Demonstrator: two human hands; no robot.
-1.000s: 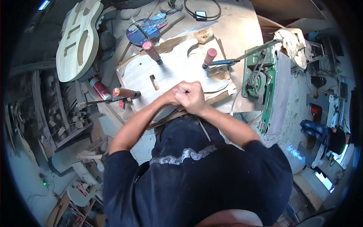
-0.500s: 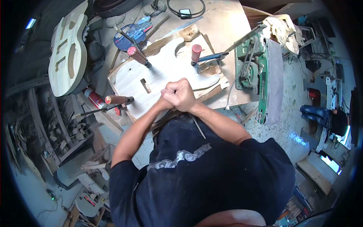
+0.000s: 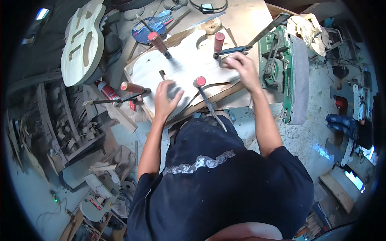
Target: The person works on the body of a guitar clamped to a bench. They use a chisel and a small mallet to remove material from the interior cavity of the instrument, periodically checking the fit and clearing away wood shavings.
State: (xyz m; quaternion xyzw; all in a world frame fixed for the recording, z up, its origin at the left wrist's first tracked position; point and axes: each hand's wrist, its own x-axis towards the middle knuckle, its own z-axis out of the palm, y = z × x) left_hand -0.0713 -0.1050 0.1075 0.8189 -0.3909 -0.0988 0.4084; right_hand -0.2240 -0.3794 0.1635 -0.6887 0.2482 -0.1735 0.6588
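One guitar body lying under four clamps

One pale guitar body [image 3: 183, 64] is lying on the workbench [image 3: 255, 20], with four red-handled clamps [image 3: 218, 42] standing around it. The left hand [image 3: 165, 99] is hanging over its near side, fingers parted. The right hand [image 3: 243, 71] is hovering by its right end, fingers bending; whether they are gripping anything, I cannot tell. One green sander [image 3: 287, 80] is standing right; a second guitar body [image 3: 81, 45] is showing far left

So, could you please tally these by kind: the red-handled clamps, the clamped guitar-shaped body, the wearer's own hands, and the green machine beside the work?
Red-handled clamps: 4
Clamped guitar-shaped body: 1
Wearer's hands, left hand and right hand: 2
Green machine: 1
Total: 8
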